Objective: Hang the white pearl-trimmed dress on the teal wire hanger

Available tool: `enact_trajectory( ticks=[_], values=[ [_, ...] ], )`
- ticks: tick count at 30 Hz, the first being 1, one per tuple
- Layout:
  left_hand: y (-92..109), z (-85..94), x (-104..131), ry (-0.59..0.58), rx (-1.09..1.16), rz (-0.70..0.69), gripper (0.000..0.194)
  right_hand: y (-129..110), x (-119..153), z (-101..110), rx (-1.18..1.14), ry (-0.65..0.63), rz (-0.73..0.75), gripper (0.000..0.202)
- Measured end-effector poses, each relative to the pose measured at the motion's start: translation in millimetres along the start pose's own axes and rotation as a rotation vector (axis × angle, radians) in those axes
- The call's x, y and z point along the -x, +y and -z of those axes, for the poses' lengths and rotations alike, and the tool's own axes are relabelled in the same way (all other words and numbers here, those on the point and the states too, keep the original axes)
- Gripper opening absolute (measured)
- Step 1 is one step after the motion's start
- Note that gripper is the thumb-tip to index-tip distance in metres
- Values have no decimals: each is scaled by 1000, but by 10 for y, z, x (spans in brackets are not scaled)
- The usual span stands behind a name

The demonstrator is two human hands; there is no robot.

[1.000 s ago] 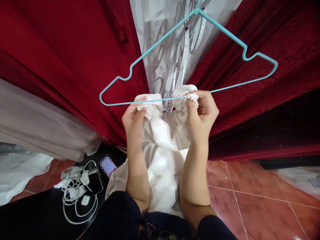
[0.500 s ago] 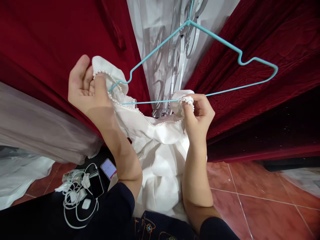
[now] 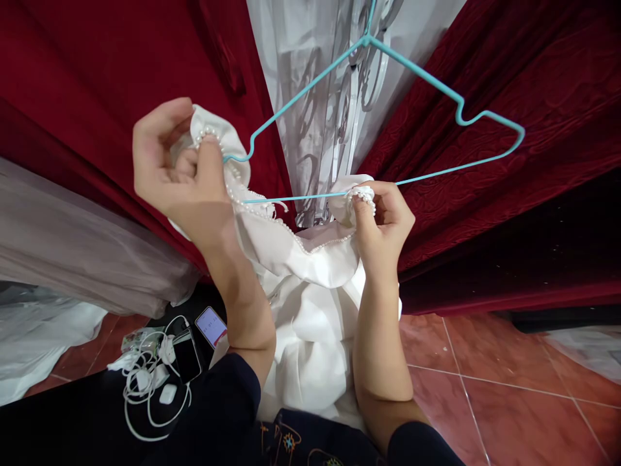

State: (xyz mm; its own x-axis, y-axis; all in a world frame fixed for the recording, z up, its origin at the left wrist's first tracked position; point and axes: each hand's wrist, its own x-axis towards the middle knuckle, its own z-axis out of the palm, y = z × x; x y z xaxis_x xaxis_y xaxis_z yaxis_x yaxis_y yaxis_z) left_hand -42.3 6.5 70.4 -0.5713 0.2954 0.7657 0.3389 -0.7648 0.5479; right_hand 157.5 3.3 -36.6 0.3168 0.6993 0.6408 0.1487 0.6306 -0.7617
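Observation:
A white dress (image 3: 310,323) with a pearl-beaded neckline hangs down in front of me and over my lap. My left hand (image 3: 179,162) is closed on one beaded shoulder of it, thumb pressed on the pearls. That shoulder covers the left end of a light-blue hanger (image 3: 310,81). My right hand (image 3: 385,220) pinches the other beaded edge, just below the hanger's bottom bar. The hanger's right end sticks out bare beyond that hand. Its hook runs out of view at the top.
Dark red curtains (image 3: 116,71) hang at both sides, with white metal scrollwork (image 3: 347,123) between them. At lower left, two phones, a tangled white cable (image 3: 145,388) and a small white case (image 3: 167,393) lie on a black surface. Red floor tiles (image 3: 485,382) show at lower right.
My left hand has shifted slightly right and its fingers have curled in on the dress's shoulder. The hanger has moved a little to the left. My right hand has barely moved.

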Motion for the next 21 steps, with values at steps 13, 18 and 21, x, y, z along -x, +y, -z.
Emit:
enact_trajectory(
  ticks=[13, 18, 21],
  values=[
    [179, 83, 673, -235, 329, 415, 22, 49, -10, -7, 6, 9, 16, 15],
    [15, 7, 1018, -485, 292, 919, 38, 47, -12, -23, 0, 2, 28, 15],
    [-6, -244, 1085, -266, 506, 889, 21, 16, -4, -45, -38, 9, 19, 13]
  ],
)
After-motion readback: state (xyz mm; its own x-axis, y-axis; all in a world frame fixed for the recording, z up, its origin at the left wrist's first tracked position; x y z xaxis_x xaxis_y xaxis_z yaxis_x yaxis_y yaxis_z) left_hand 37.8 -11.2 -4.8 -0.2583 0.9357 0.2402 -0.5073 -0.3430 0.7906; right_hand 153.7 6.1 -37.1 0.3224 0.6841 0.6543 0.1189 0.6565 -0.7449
